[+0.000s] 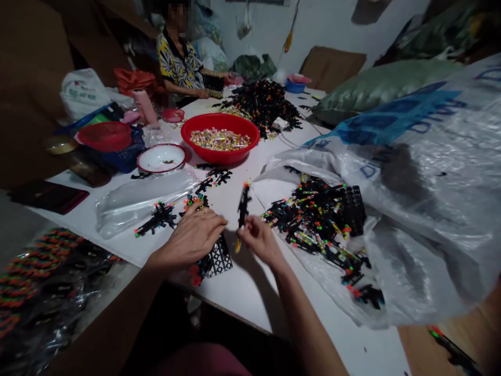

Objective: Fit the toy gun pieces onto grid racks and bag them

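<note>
My right hand pinches a small black toy gun between thumb and fingertips. The toy gun stands nearly upright, with an orange tip at the top and a yellow piece at the bottom. My left hand is draped over a black perforated rack, its fingers bent over the far side and partly hidden. Bright red, orange and blue toy parts show around the rack's edges. Left of that hand lie a few toy guns. To the right, a heap of toy guns spills from a large clear plastic bag.
Beyond my hands stands a red basin of small colourful pieces, beside a white enamel dish. A large pile of black toy guns lies farther back. A person sits at the far left side. Flat plastic bags lie at left.
</note>
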Available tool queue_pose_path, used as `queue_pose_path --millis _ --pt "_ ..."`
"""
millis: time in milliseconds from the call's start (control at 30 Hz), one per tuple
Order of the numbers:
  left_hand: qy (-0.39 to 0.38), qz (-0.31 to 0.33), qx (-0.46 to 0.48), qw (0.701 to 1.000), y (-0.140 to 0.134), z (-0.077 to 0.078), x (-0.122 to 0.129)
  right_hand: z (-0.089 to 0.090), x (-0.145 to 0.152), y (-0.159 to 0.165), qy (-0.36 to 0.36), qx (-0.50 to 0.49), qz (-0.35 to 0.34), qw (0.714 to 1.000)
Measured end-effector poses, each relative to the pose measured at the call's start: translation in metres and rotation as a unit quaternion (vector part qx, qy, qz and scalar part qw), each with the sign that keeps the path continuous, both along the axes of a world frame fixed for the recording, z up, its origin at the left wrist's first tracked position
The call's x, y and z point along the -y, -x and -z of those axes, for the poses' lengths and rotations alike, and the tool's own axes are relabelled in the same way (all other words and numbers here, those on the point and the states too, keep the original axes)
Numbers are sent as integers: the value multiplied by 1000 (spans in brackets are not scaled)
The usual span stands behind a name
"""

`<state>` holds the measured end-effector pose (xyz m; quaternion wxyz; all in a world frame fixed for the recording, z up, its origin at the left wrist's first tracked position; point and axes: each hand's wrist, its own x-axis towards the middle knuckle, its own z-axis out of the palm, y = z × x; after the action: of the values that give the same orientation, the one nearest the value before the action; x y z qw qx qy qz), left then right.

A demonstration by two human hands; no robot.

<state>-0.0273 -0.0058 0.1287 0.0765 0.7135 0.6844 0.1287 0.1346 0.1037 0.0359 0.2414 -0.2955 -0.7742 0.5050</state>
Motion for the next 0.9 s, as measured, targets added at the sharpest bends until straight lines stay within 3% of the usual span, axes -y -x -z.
queue_pose_path --millis 133,367,533,633,733,900 --pt "-2 7 -10 1000 1 0 0 30 46 -25 97 -3 31 995" --pt "-11 12 -14 1000 1 0 1 13 63 -15 116 -79 21 990" --pt "-13 12 -14 1000 0 -2 2 41 90 1 43 12 85 995" --pt "-16 14 -14 1000 -1 -1 1 49 91 3 10 58 85 995" --pt "-23 8 -9 1000 -1 0 2 40 90 11 -78 148 51 985" --pt "-40 15 -18 999 2 5 1 20 93 40 -181 302 13 936"
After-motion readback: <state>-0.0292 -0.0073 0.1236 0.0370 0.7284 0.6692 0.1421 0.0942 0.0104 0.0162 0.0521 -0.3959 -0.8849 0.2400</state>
